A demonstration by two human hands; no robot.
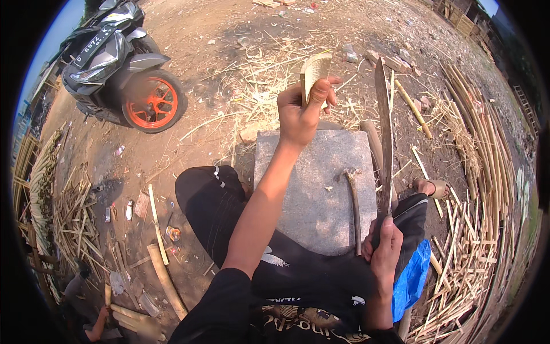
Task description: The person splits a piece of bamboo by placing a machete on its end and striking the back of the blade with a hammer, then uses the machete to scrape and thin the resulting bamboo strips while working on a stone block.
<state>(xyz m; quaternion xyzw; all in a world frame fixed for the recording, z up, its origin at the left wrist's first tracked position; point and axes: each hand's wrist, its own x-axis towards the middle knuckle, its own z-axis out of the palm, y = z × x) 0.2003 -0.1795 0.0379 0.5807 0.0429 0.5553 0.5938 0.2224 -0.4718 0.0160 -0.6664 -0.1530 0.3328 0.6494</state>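
Note:
My left hand [302, 114] is raised beyond the far side of a grey stone slab [321, 163]. Its fingers and thumb close around a short, curved piece of split bamboo [317, 67], pale on the side that shows. Low on the right, my right hand [387, 243] grips a machete [384, 123] by its handle. The long dark blade points up and away, along the slab's right side and apart from the bamboo. A hammer [354, 198] with a wooden handle lies on the slab, its lower end close to my right hand.
A motorbike [109, 69] with an orange wheel stands at the far left. Bamboo poles [484, 149] and split strips [452, 286] lie along the right. Shavings [258, 86] litter the ground ahead. A blue plastic sheet [411, 281] sits by my right arm. Another person's hand [98, 322] shows at lower left.

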